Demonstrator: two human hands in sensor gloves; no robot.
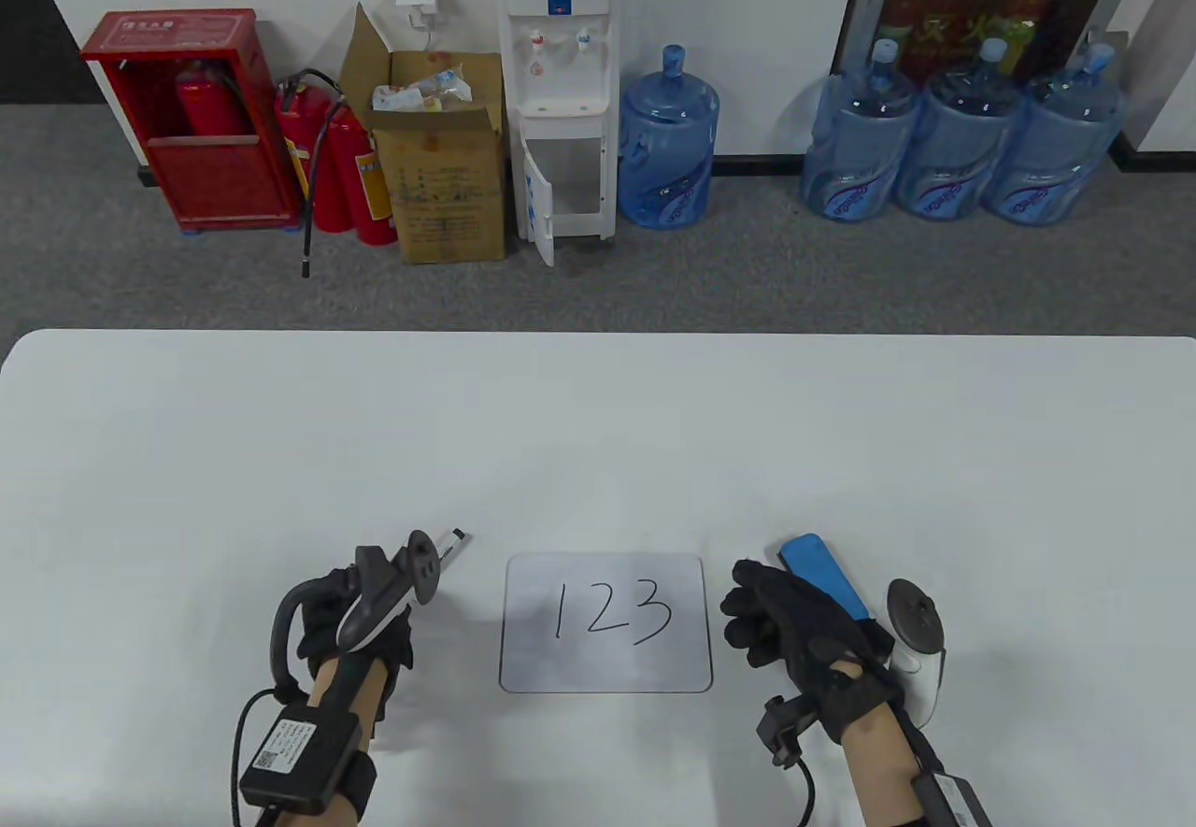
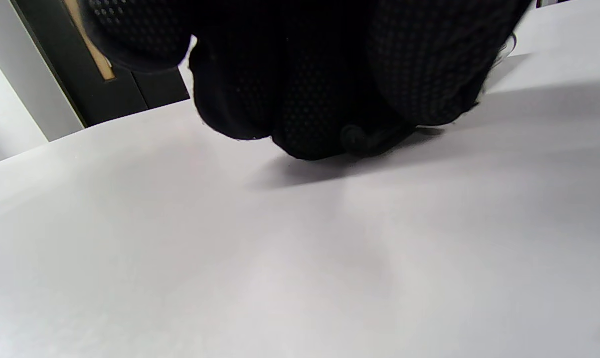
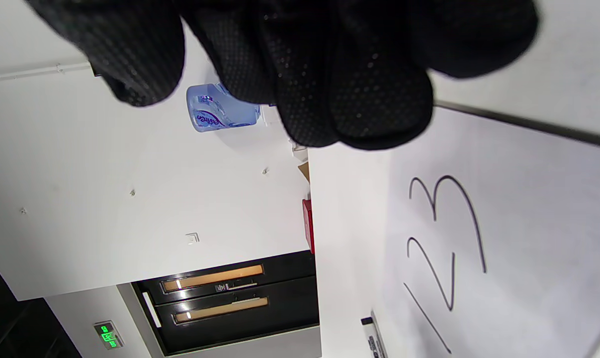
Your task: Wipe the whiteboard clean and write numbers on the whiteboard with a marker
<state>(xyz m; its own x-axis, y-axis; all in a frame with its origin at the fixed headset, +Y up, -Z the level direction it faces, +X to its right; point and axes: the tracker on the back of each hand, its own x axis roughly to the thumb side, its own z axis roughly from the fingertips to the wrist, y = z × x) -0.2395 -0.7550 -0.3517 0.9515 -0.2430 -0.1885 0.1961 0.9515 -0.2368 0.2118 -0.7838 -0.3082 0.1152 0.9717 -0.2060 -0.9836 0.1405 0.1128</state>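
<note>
The whiteboard [image 1: 605,623] reads "123" between a left hand [image 1: 360,617] whose grip I cannot tell beside the marker [image 1: 451,548] and a relaxed right hand [image 1: 794,635] near the eraser [image 1: 827,575].

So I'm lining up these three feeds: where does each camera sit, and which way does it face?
Table view: above, looking down at the whiteboard, marker, eraser, left hand, right hand.
Left wrist view: low over the table, facing along it; gloved fingers on top.
Right wrist view: turned sideways, facing the whiteboard; fingers on top.
Shared: the table and right wrist views both show the 123 and the marker.
</note>
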